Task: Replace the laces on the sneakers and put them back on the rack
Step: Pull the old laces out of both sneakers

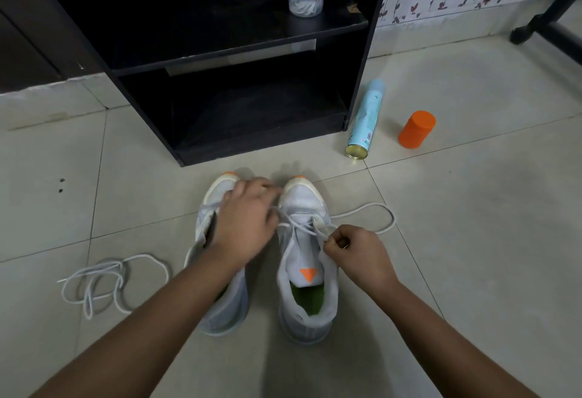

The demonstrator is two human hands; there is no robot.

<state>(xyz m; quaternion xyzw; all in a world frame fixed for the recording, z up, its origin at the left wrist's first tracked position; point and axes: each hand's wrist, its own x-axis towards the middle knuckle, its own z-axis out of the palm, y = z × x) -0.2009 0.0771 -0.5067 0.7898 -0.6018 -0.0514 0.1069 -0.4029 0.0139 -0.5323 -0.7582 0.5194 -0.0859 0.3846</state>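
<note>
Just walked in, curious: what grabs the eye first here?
The left hand and right hand pinch a white lace on the right-hand sneaker of a pair on the tiled floor. A loose lace lies tangled to the left, and an orange cap stands out at right.

Bare floor [472, 256] far right of sneakers [307, 312]; loose lace [104, 284] left, spray can [365, 120] and orange cap [416, 129] by rack [239, 152].

Left sneaker [230, 309] sits beside right sneaker [307, 319] before the rack [239, 147], loose lace [143, 256] further left.
</note>
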